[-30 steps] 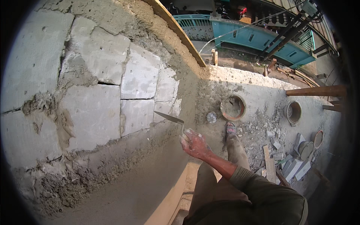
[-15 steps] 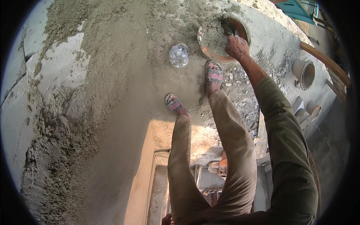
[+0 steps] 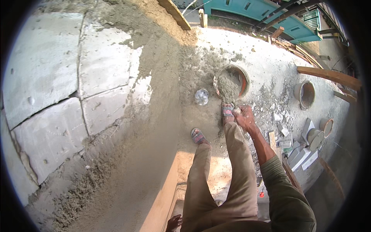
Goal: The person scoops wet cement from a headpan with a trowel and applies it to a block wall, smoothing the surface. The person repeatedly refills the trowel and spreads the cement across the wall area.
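Note:
My right hand (image 3: pixel 244 117) is closed around the handle of a trowel, just above my right sandal (image 3: pixel 227 110). Wet grey mortar (image 3: pixel 228 87) is heaped over the trowel's blade and hides most of it. Beyond it stands a round orange-brown tub (image 3: pixel 245 77) with a mortar-caked rim, and the heap overlaps its near side. At the lower edge, in shadow beside my left leg, part of my left hand (image 3: pixel 174 223) shows with its fingers apart and nothing visible in them. To my left rises a wall partly coated with wet mortar (image 3: pixel 154 100).
A clear plastic container (image 3: pixel 201 97) stands left of the tub. Bare grey blocks (image 3: pixel 46 58) show at the wall's far left. A bucket (image 3: pixel 305 95), broken block pieces (image 3: pixel 299 156) and rubble lie to the right. A wooden beam (image 3: pixel 328 75) juts in at the right.
My right hand has drawn back from inside the tub toward my right foot, bringing a load of mortar. The view has swung left and upward, showing more wall blocks.

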Available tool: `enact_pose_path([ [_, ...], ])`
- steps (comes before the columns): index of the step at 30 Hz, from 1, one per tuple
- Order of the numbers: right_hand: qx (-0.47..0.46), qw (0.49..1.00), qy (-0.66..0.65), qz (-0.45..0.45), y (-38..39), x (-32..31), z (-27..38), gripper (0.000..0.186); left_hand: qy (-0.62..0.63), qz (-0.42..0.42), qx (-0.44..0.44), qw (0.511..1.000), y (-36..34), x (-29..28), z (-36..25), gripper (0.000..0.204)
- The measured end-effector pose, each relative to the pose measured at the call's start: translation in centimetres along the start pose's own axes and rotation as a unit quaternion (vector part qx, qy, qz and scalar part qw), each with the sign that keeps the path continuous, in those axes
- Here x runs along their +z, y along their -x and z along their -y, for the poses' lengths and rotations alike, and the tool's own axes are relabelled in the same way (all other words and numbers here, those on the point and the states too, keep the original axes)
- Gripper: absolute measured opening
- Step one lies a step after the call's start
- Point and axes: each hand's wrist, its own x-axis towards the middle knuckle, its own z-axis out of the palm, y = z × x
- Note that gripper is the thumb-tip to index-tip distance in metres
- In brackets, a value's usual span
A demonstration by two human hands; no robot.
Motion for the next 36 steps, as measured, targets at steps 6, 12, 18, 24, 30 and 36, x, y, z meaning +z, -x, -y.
enact_pose_path([
  [6, -0.067, 0.968, -0.215, 0.115, 9.7, 2.5, 20.0, 0.014, -0.117, -0.015, 0.232, 0.965, 4.1, 5.4, -16.1, 0.051],
  [12, -0.311, 0.891, -0.33, -0.015, 15.8, 3.1, 39.5, 0.01, -0.111, 0.107, 0.446, 0.882, 8.4, -1.6, -12.8, 0.053],
  [18, -0.521, 0.653, -0.261, -0.484, 17.7, 1.4, 53.0, 0.017, -0.091, 0.039, 0.339, 0.936, 9.5, 3.2, -14.8, 0.053],
  [24, -0.511, 0.601, -0.129, -0.601, 7.5, 9.7, 59.3, 0.009, -0.107, 0.045, 0.307, 0.945, 9.9, 7.7, -17.1, 0.054],
  [30, -0.701, 0.705, -0.108, 0.023, 22.4, 25.1, 44.7, 0.02, -0.091, 0.032, 0.283, 0.954, 12.0, 9.5, -13.6, 0.054],
  [36, -0.349, 0.874, 0.26, 0.218, 26.8, 18.3, 22.0, 0.05, -0.149, 0.037, 0.245, 0.957, 12.1, 11.5, -11.3, 0.054],
])
